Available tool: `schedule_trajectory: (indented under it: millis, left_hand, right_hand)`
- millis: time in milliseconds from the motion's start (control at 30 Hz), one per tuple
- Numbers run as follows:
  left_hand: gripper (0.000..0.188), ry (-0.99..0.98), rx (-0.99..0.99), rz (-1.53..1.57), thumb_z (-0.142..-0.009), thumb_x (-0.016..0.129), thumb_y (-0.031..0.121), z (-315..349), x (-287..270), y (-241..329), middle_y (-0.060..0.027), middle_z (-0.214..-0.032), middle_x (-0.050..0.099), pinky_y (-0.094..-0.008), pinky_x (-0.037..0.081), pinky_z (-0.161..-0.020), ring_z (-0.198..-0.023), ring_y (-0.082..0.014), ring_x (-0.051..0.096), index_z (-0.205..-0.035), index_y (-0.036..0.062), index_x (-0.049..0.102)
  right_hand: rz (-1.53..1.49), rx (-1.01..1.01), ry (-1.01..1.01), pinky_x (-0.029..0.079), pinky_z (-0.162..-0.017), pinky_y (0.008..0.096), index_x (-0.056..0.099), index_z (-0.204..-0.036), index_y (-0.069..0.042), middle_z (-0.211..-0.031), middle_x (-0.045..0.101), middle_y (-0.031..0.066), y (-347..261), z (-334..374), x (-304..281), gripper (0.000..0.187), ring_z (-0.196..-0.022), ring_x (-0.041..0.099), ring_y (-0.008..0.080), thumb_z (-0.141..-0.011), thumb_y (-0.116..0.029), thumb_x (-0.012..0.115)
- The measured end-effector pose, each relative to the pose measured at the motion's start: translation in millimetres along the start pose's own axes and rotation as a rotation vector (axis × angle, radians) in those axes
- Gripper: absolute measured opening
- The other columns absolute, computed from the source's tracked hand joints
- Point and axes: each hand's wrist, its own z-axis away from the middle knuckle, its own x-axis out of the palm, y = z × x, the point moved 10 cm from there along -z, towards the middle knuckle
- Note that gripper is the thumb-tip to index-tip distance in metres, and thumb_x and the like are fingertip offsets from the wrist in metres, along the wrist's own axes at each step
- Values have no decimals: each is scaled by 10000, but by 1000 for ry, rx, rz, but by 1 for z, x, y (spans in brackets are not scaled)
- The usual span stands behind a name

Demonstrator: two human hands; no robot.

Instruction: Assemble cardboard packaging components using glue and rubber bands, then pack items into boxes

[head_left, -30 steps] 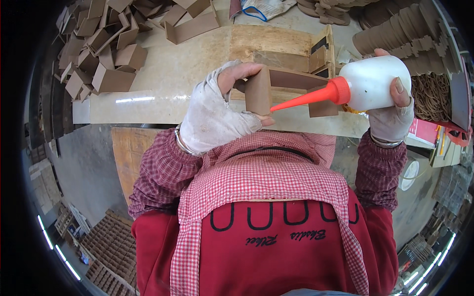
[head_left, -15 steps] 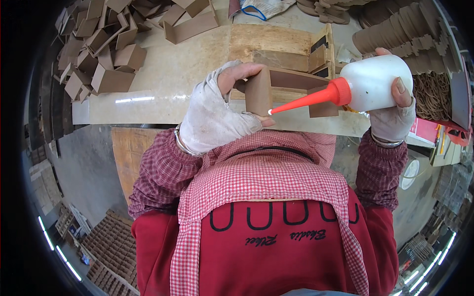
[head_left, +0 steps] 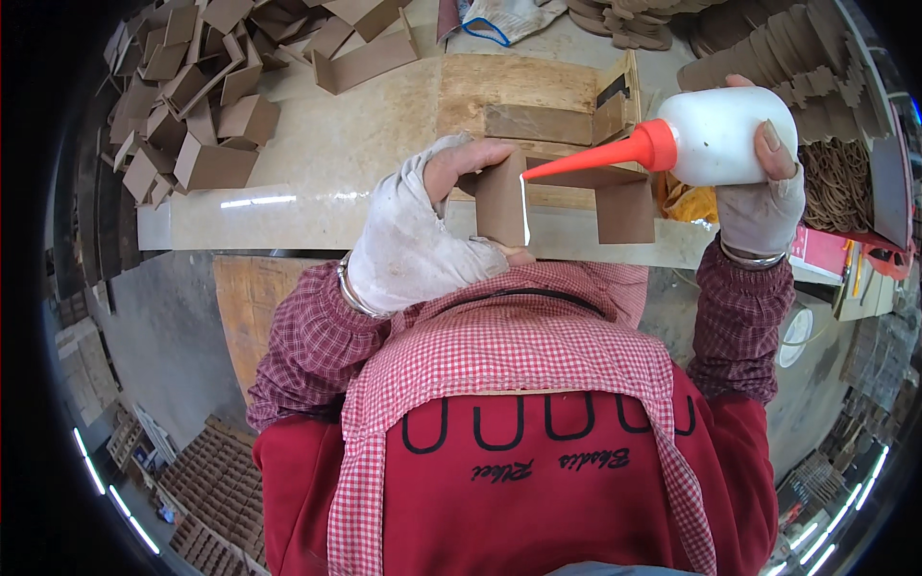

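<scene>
In a white fingerless glove, my left hand grips one end panel of a brown U-shaped board frame, thumb and fingers at its opposite edges. A line of white glue runs along that panel's edge. My right hand, gloved the same way, is wrapped round a white squeeze bottle held on its side. The bottle's long red nozzle points left, its tip at the panel's edge at the far end of the glue line. The frame's other end panel stands below the nozzle.
A heap of brown board pieces covers the table's far left. Beyond the frame lies a wooden jig, with a white glove behind it. Stacked brown cutouts and a bundle of tan rings are at the right.
The nozzle tip has moved away from me along the panel's edge, and a white glue line now lies behind it. The frame has tilted slightly, showing more of its right panel.
</scene>
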Motion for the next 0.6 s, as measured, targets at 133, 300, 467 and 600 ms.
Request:
schedule_trajectory:
  millis: [133, 300, 467, 600]
  left_hand:
    - [685, -33, 8, -1, -516, 823, 115, -2, 2, 2, -86, -988, 600, -293, 448, -740, -829, -203, 569, -1132, 38, 534]
    - [692, -36, 6, 34, -517, 826, 121, -2, 2, 3, -87, -987, 601, -294, 447, -744, -833, -203, 569, -1138, 40, 532]
    - [707, -17, -19, 23, -517, 832, 129, -2, -1, -2, -95, -1002, 598, -298, 464, -742, -845, -208, 573, -1151, 43, 531]
    - [692, -5, 0, 34, -529, 822, 119, -3, -4, -1, -93, -995, 596, -297, 474, -732, -833, -209, 574, -1152, 43, 530]
  right_hand:
    - [19, -3, 11, 466, -846, 326, 414, -1253, 65, -1161, 479, 218, -2, -5, 1, 607, -1006, 541, 291, -748, -245, 543]
    - [53, -11, 22, 462, -850, 332, 420, -1252, 64, -1183, 470, 217, -4, -8, 1, 609, -1037, 525, 292, -749, -261, 531]
    - [25, -12, 44, 452, -861, 332, 418, -1253, 65, -1191, 466, 212, -3, -8, -7, 608, -1043, 517, 289, -745, -251, 526]
    - [12, 6, 59, 450, -863, 330, 417, -1253, 65, -1189, 469, 202, -2, -7, -17, 602, -1043, 516, 285, -746, -240, 529]
